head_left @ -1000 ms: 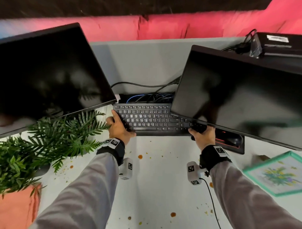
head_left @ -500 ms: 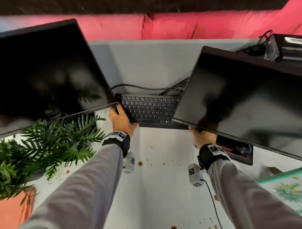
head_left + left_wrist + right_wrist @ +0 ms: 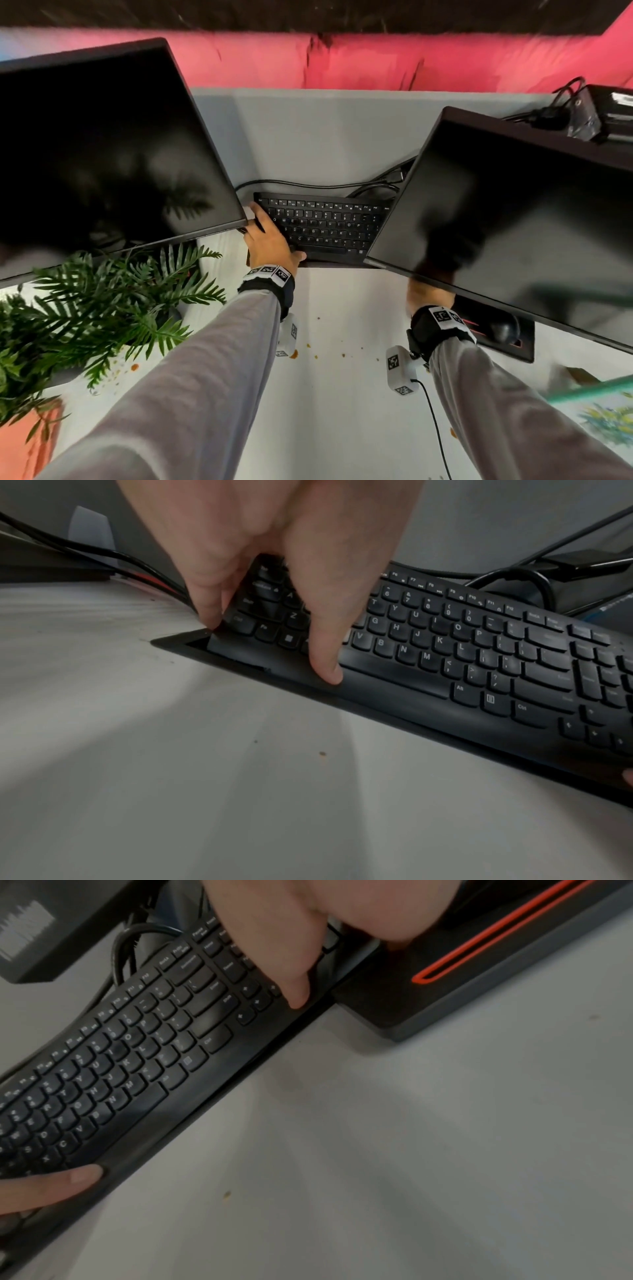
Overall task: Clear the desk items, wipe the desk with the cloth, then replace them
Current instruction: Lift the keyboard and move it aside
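Note:
A black keyboard (image 3: 325, 226) lies far back on the white desk (image 3: 342, 394), between the two monitors. My left hand (image 3: 270, 243) grips its left end. In the left wrist view the thumb (image 3: 325, 666) lies on the keyboard's (image 3: 462, 656) front strip and a finger curls round the end. My right hand (image 3: 430, 294) holds the right end and is mostly hidden under the right monitor (image 3: 513, 222). In the right wrist view its thumb (image 3: 294, 988) presses the front right corner of the keyboard (image 3: 137, 1056); its other fingers are hidden. No cloth is in view.
The left monitor (image 3: 102, 154) overhangs a fern (image 3: 102, 308) in an orange pot (image 3: 20, 445). A black slab with a red stripe (image 3: 479, 961) adjoins the keyboard's right end. Cables (image 3: 308, 185) run behind. A teal picture frame (image 3: 599, 411) lies right. Crumbs (image 3: 294, 354) dot the desk.
Both hands have slid the keyboard away from me, toward the back of the desk, covering the cable slot seen earlier. My right hand now reaches under the right monitor.

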